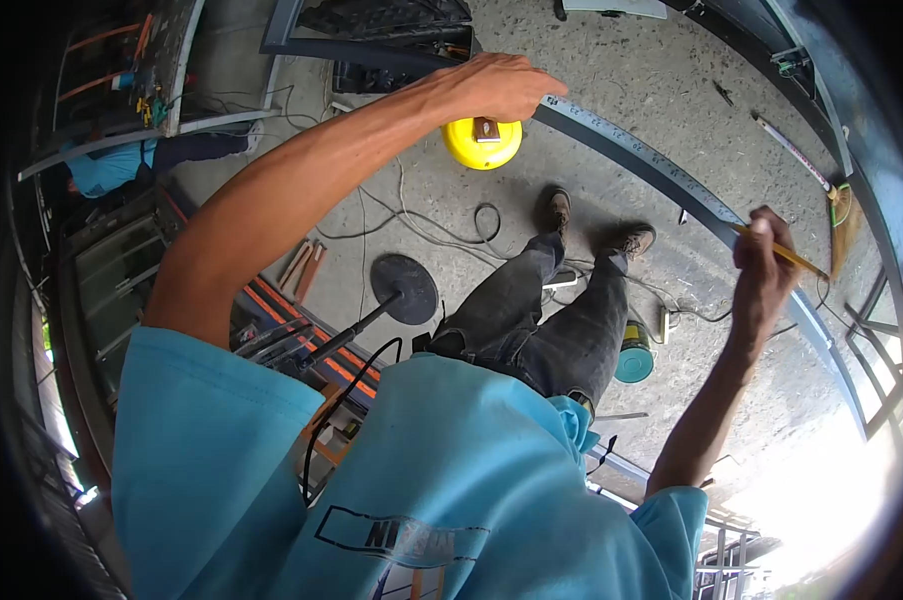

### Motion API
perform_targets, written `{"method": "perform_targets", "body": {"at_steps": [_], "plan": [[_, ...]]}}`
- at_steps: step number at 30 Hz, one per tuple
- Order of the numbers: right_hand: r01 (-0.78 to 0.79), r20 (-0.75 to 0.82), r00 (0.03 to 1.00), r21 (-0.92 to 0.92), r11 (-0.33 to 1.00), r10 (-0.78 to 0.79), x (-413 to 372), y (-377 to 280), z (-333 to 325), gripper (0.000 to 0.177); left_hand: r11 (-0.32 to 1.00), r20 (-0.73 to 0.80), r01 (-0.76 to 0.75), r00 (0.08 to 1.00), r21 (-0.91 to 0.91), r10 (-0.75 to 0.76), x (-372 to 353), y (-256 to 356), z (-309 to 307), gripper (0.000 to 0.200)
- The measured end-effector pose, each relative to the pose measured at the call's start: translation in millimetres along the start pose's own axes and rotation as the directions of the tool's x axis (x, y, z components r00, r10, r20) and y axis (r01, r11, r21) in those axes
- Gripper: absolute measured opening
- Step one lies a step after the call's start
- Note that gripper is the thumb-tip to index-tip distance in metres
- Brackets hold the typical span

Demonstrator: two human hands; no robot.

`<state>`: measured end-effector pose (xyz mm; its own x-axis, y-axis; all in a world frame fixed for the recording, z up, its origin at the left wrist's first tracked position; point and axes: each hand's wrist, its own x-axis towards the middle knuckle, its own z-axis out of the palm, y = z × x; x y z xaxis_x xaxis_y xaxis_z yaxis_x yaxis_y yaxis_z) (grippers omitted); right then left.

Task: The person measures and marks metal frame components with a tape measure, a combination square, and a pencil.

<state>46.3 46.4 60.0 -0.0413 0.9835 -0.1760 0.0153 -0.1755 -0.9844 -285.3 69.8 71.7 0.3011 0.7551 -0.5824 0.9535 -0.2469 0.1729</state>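
My left hand [501, 88] is closed at the left end of a silvery measuring blade [641, 152] with printed numbers. Just below that hand is a yellow, round-cased tape measure [481, 146] with a metal clip; my fingers partly hide where it meets the blade. The blade lies along a long dark metal bar [611, 140] that crosses in front of me and appears curved in this wide view. In my right hand [766, 250] is a yellow pencil [796, 260], pinched between the fingers, with one end at the bar near the blade's right end.
Cables [401, 212] trail over the concrete floor around my shoes. A round black base on a pole [404, 288] stands left of my legs, a teal can [633, 362] to the right. An open black case [401, 60] and a broom [843, 225] lie farther off. Another person [111, 170] is at left.
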Motion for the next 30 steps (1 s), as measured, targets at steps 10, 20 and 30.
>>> {"method": "perform_targets", "body": {"at_steps": [10,20,30], "plan": [[0.066,0.164,0.986,-0.143,0.988,-0.042,-13,26,136,0.015,0.999,0.005,0.036,0.999,0.037,-0.037,-5,7,-10,0.055],[0.294,0.121,0.954,-0.227,0.928,-0.273,-15,40,142,0.015,0.997,0.012,0.078,0.997,0.015,-0.078,-4,10,-9,0.05],[0.281,0.127,0.958,-0.234,0.931,-0.258,-16,37,142,0.017,1.0,-0.036,-0.013,0.999,0.024,0.014,-5,4,-5,0.056]]}}
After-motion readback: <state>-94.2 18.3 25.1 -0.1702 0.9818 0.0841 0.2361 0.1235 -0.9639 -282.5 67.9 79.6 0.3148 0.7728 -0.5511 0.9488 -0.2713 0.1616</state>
